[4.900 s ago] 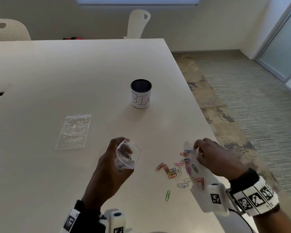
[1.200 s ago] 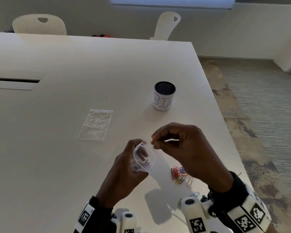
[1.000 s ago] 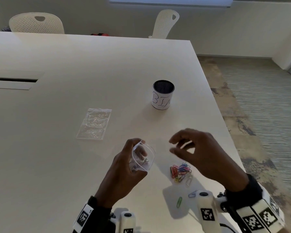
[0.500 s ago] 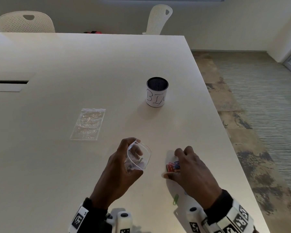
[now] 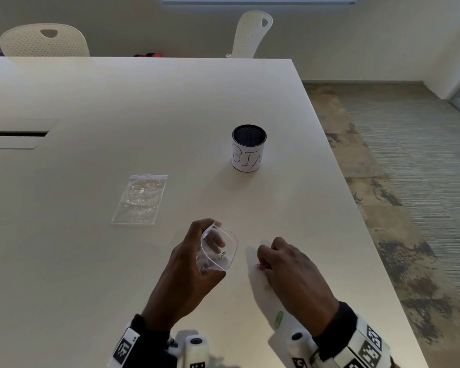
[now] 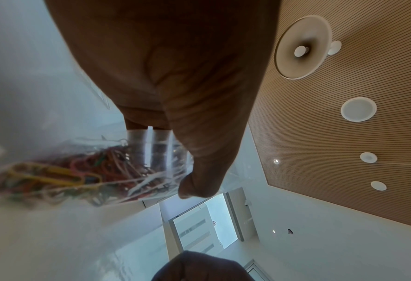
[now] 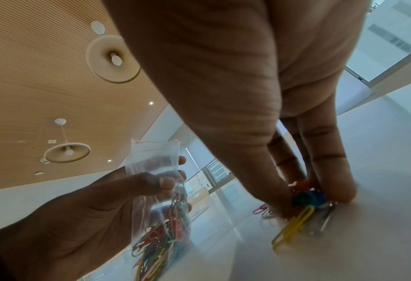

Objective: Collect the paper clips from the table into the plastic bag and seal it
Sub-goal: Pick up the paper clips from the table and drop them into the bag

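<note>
My left hand (image 5: 210,243) holds a small clear plastic bag (image 5: 218,248) upright above the table, its mouth open to the right. Several coloured paper clips lie in the bag (image 7: 161,228), also seen close up in the left wrist view (image 6: 79,171). My right hand (image 5: 266,261) is down on the table just right of the bag. Its thumb and fingertips (image 7: 339,188) pinch a small cluster of paper clips (image 7: 305,195) against the tabletop, with a yellow clip (image 7: 293,226) sticking out. A green clip (image 5: 278,319) lies loose near my right wrist, and a pink clip (image 7: 259,209) lies beyond the thumb.
A second, flat clear bag (image 5: 141,199) lies on the white table to the left. A dark cup labelled BIN (image 5: 248,148) stands further back. The table's right edge (image 5: 356,208) runs close to my right hand. Two white chairs (image 5: 44,41) stand behind the far edge.
My right hand left the bag's mouth, dropped to the clip pile on the table and closed its fingers on it. The left hand kept the bag in place.
</note>
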A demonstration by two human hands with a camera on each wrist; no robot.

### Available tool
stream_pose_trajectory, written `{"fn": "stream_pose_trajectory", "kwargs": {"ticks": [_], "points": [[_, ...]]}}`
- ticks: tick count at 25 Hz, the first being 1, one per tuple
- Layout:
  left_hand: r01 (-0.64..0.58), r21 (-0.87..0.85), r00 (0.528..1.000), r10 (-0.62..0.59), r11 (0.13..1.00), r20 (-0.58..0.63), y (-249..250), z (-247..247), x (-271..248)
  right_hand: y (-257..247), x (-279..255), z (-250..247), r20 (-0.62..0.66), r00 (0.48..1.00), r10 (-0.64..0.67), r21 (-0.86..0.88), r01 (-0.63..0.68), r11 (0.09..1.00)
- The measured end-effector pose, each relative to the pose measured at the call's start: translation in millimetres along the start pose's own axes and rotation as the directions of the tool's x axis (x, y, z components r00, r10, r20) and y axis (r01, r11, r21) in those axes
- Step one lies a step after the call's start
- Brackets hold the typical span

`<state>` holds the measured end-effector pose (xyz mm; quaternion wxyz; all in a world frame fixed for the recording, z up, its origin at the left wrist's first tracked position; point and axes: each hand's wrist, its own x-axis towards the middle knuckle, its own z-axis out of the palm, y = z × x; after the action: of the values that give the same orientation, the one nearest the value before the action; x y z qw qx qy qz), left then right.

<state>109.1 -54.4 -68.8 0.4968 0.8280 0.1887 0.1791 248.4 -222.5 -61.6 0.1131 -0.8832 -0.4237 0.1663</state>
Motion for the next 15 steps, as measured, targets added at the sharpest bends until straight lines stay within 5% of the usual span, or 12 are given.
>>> {"fn": "stream_pose_trajectory", "kwargs": {"ticks": [7, 15], "points": [[0.023, -0.023, 1.000, -0.023, 0.999, 0.002, 1.0, -1.6, -2.3, 18.3, 5.9, -2.9, -0.064, 0.998, 0.012, 0.045, -0.009, 0.999], [0.019, -0.019, 1.000, -0.019, 1.000, 0.009, -1.3, -3.6, -1.2, 41.9, 5.2, -28.3, -0.051, 0.996, 0.076, 0.476, -0.043, 0.878]]}}
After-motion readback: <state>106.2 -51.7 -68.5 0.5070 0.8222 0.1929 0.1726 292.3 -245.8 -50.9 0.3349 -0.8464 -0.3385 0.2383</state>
